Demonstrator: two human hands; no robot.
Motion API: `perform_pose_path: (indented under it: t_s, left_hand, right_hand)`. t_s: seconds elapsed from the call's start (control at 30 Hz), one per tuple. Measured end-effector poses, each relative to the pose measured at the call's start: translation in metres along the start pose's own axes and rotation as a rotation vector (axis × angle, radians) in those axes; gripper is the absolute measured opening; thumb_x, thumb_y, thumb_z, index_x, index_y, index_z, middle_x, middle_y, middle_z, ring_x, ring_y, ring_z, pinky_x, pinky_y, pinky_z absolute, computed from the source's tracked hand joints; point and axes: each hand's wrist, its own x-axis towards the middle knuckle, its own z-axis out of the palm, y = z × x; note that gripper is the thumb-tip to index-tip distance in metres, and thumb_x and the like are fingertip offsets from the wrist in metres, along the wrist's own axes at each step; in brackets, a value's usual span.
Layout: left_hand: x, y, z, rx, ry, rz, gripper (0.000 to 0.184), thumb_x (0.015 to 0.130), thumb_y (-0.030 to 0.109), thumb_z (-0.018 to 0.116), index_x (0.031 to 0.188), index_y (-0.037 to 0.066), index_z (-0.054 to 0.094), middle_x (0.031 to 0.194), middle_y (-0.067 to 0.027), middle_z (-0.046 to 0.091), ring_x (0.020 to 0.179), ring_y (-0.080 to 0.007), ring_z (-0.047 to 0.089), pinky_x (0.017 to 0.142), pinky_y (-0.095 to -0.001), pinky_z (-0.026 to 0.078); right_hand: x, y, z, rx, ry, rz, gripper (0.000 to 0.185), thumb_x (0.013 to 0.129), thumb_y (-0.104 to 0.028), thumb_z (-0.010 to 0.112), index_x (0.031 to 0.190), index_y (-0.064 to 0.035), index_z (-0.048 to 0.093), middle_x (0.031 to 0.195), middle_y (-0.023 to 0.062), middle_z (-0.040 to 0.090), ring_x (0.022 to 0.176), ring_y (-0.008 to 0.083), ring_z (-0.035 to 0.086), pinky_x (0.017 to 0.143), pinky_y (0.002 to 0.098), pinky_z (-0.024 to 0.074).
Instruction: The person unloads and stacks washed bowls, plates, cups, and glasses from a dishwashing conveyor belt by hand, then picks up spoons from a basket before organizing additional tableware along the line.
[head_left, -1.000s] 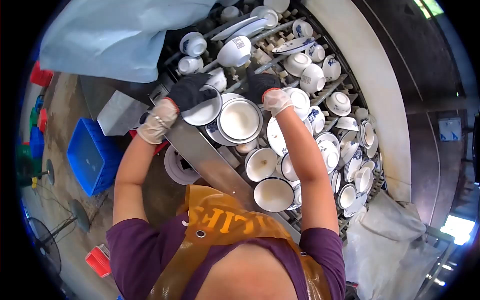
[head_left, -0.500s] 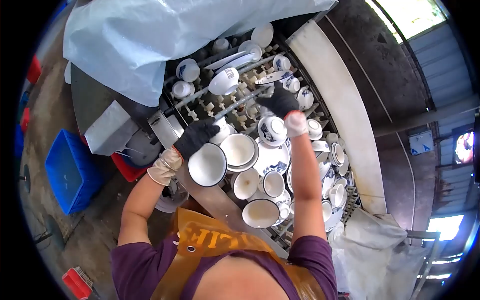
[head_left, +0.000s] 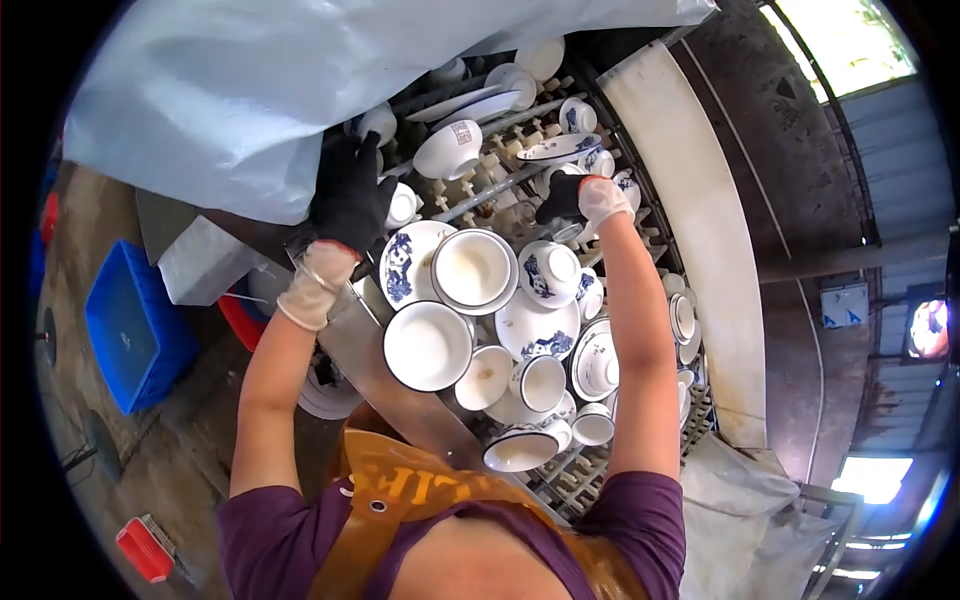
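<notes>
My left hand [head_left: 350,195], in a black glove, reaches over the upper left of the rack with its fingers apart, beside a small upturned bowl [head_left: 402,205]. My right hand [head_left: 568,199], also black-gloved, is bent closed below an oval blue-patterned dish [head_left: 560,149]. What its fingers hold is hidden; a clear, glass-like piece [head_left: 566,231] shows just under them. Between my hands lies an upturned bowl with a square mark [head_left: 449,150]. Nearer me are a blue-patterned plate [head_left: 400,262], stacked bowls [head_left: 473,268] and a dark-rimmed bowl [head_left: 428,346].
A pegged conveyor rack [head_left: 500,185] carries several more dishes. Its metal edge [head_left: 375,365] runs along my side. A pale plastic sheet [head_left: 220,100] hangs over the upper left, and a white curved guard [head_left: 705,200] borders the right. A blue crate [head_left: 135,330] stands at left.
My left hand has left the dark-rimmed bowl and moved up over the rack, its fingers spreading. My right hand has stayed over the rack's upper right. A blue-patterned plate now shows beside the stacked bowls.
</notes>
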Motion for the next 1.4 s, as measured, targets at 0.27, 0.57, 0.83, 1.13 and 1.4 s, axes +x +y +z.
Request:
perform_pose_path:
  t_s: [0.27,0.57,0.83,1.13,1.4]
  left_hand:
    - [-0.019,0.074,0.002,-0.326,-0.500,0.231,0.038,0.081,0.037,0.061,0.107,0.010,0.061,0.098,-0.0148,0.062,0.091,-0.0317,0.058,0.083,-0.0425,0.045]
    - [-0.098,0.167,0.008,-0.509,-0.487,0.215,0.056,0.076,0.044,0.061,0.117,0.008,0.053,0.104,-0.0178,0.057,0.094,-0.0332,0.057,0.081,-0.0432,0.046]
    - [-0.146,0.246,-0.027,-1.024,-1.006,0.441,0.058,0.078,0.043,0.060,0.120,0.004,0.052,0.103,-0.0233,0.059,0.095,-0.0369,0.057,0.084,-0.0444,0.045]
    - [-0.095,0.146,-0.026,-0.749,-0.451,0.278,0.037,0.075,0.017,0.063,0.110,0.007,0.057,0.104,-0.0153,0.059,0.097,-0.0321,0.056,0.086,-0.0424,0.044]
    - [-0.136,0.154,-0.047,-0.312,-0.762,0.619,0.071,0.068,0.044,0.067,0.127,0.009,0.047,0.131,-0.0181,0.044,0.121,-0.0308,0.040,0.105,-0.0483,0.023]
  right_hand:
    - [0.058,-0.005,0.023,-0.347,-0.035,-0.182,0.026,0.083,-0.013,0.045,0.095,-0.0047,0.067,0.104,0.0149,0.064,0.096,0.0281,0.063,0.082,0.0369,0.0499]
    - [0.112,0.053,0.091,-0.546,0.050,-0.274,0.030,0.084,-0.020,0.049,0.107,-0.0073,0.063,0.105,0.0141,0.064,0.101,0.0279,0.061,0.084,0.0389,0.0476]
    - [-0.004,-0.019,0.052,0.271,0.388,-0.255,0.030,0.081,-0.036,0.057,0.096,-0.0096,0.061,0.084,0.0156,0.064,0.082,0.0337,0.062,0.071,0.0439,0.0478]
    - [-0.093,0.056,0.110,0.726,-0.020,-0.178,0.063,0.063,-0.019,0.080,0.116,-0.0024,0.051,0.094,0.0140,0.063,0.086,0.0236,0.061,0.076,0.0345,0.0489]
    - [-0.170,0.011,0.143,0.550,0.062,-0.021,0.062,0.070,-0.026,0.072,0.122,-0.0033,0.046,0.113,0.0221,0.055,0.104,0.0352,0.054,0.088,0.0392,0.0433]
